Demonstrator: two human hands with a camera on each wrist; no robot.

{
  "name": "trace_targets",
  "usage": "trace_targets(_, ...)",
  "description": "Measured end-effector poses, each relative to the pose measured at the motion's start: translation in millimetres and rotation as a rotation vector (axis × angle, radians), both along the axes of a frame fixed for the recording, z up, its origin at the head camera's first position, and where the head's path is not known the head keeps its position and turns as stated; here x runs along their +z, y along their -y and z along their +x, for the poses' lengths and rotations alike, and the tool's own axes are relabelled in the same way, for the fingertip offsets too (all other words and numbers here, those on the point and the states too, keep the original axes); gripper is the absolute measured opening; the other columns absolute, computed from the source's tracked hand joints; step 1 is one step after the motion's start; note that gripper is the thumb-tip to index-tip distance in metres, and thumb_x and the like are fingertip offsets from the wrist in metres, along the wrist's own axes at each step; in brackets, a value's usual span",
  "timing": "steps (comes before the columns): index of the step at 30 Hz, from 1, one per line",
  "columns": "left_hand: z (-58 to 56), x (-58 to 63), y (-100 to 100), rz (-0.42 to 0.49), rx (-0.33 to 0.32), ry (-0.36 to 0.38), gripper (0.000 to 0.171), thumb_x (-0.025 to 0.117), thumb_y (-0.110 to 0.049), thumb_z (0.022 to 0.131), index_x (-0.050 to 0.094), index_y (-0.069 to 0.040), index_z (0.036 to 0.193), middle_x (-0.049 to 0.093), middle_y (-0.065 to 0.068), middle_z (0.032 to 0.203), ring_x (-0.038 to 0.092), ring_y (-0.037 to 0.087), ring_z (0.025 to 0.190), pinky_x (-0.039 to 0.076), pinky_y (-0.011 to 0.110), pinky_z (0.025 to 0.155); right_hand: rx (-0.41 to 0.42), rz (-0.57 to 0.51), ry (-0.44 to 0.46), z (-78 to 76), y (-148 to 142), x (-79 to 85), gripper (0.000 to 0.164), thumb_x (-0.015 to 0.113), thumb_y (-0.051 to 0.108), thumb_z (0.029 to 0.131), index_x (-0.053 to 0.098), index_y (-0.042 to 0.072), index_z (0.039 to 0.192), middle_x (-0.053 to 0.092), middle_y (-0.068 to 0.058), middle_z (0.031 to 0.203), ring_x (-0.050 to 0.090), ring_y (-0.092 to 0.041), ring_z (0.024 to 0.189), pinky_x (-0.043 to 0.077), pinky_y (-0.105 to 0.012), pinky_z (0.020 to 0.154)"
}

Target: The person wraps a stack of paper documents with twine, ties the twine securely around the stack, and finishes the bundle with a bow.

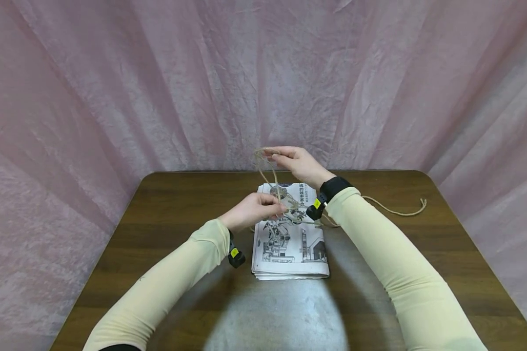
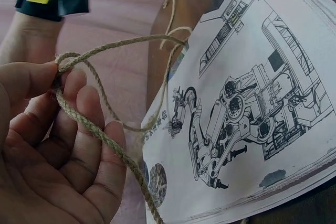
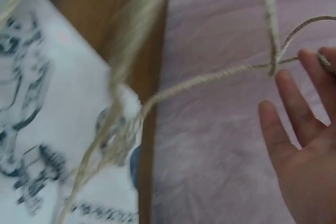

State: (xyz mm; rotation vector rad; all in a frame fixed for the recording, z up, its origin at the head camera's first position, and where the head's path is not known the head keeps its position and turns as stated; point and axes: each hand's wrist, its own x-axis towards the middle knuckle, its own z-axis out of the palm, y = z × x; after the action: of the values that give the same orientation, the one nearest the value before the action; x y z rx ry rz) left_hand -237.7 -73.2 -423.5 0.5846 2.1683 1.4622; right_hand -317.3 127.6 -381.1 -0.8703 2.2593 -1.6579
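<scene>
Beige twine (image 2: 107, 140) is pinched in the left hand (image 1: 255, 210) and, seemingly, the higher right hand (image 1: 304, 165).

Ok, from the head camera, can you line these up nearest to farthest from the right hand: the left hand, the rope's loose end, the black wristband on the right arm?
From the right hand:
1. Black wristband, on that wrist.
2. Left hand, lower and leftward.
3. Rope's loose end, far right on the table.
</scene>
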Motion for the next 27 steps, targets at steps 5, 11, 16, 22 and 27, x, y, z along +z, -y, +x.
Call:
trace_targets(5, -0.3, -0.3, 0, 0.001, -0.009, -0.005, 0.023, 0.064, -0.032, 0.102, 0.077, -0.013, 0.104, 0.069, 0.017, 0.117, 0.065, 0.024, 0.104, 0.049, 0.054, 0.1, 0.013, -0.103, -0.077, 1.1, 8, 18.3, 0.038, 0.053, 0.022, 0.109, 0.058, 0.014, 0.146, 0.059, -0.006, 0.145, 0.053, -0.019, 0.134, 0.041, -0.038, 0.111)
trace_targets(11, 0.0, 1.9, 0, -0.022, 0.002, -0.009, 0.025, 0.066, -0.033, 0.101, 0.077, -0.013, 0.109, 0.071, 0.004, 0.106, 0.066, 0.023, 0.101, 0.048, 0.056, 0.1, 0.039, -0.12, -0.074, 3.2, 11, 30.8, 0.039, 0.053, 0.02, 0.109, 0.057, 0.008, 0.146, 0.057, -0.006, 0.147, 0.054, -0.021, 0.133, 0.04, -0.04, 0.112)
trace_targets(16, -0.2, 2.7, -2, -0.006, 0.013, -0.014, 0.028, 0.065, -0.031, 0.101, 0.076, -0.006, 0.11, 0.072, 0.004, 0.101, 0.066, 0.025, 0.099, 0.051, 0.051, 0.097, 0.066, 0.106, 0.054, 4.2, 3, 19.4, 0.045, 0.054, 0.015, 0.107, 0.05, 0.01, 0.152, 0.051, -0.009, 0.152, 0.049, -0.028, 0.138, 0.041, -0.044, 0.112)
trace_targets(22, -3.2, 1.5, -6, 0.026, 0.038, 0.002, 0.027, 0.066, -0.033, 0.101, 0.076, -0.009, 0.104, 0.07, 0.005, 0.107, 0.065, 0.036, 0.108, 0.052, 0.047, 0.096, -0.099, 0.432, 0.027, 8.4, -31, -6.6, 0.041, 0.049, 0.012, 0.107, 0.052, 0.003, 0.147, 0.055, -0.019, 0.144, 0.055, -0.034, 0.129, 0.049, -0.048, 0.101)
trace_targets(27, -6.5, 3.6, -9, 0.032, 0.089, 0.018, 0.024, 0.068, -0.034, 0.1, 0.076, -0.012, 0.1, 0.068, 0.004, 0.11, 0.066, 0.032, 0.105, 0.049, 0.051, 0.099, -0.219, 0.642, -0.046, 15.2, -80, -30.1, 0.031, 0.048, 0.014, 0.107, 0.069, 0.002, 0.127, 0.068, -0.017, 0.123, 0.065, -0.03, 0.101, 0.051, -0.046, 0.085)
